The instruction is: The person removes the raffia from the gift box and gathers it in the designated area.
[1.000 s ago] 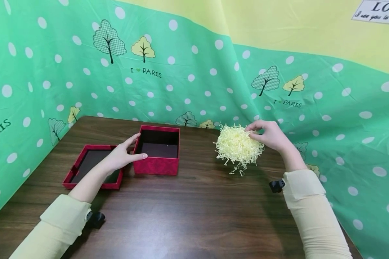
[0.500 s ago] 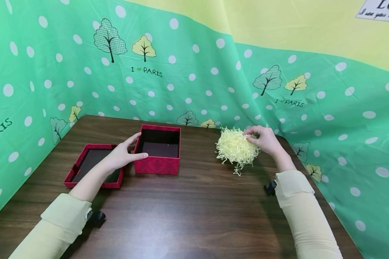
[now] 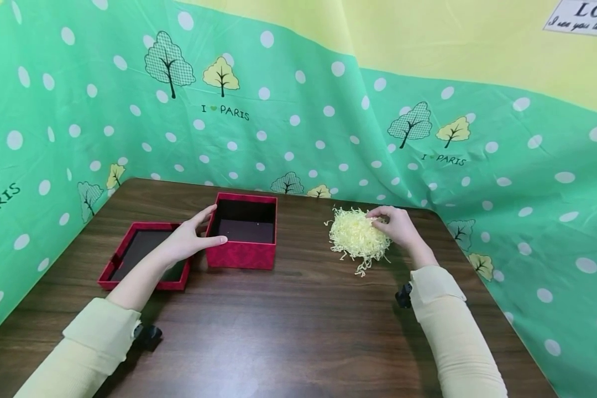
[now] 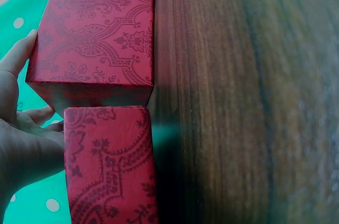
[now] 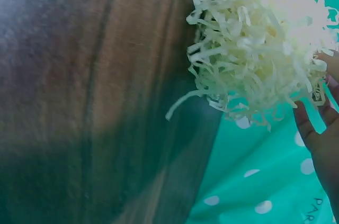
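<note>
An open red patterned box (image 3: 241, 255) with a dark inside stands toward the back of the table. My left hand (image 3: 185, 239) holds its left side, the thumb at the front rim and the other fingers along the left wall. To the right, a tangle of pale yellow shredded paper (image 3: 358, 235) is close over the table; I cannot tell whether it touches the wood. My right hand (image 3: 395, 224) pinches its upper right side. In the right wrist view, loose strands of the shredded paper (image 5: 254, 49) hang down beside the fingers.
A shallow red lid (image 3: 129, 260), dark side up, lies left of the box, partly behind the left forearm. The brown wooden table (image 3: 278, 331) ends at a green dotted curtain (image 3: 298, 138) behind and at both sides.
My right hand has come down and slightly left, and the shredded paper has lowered with it. The left hand, the box and the lid have stayed in place.
</note>
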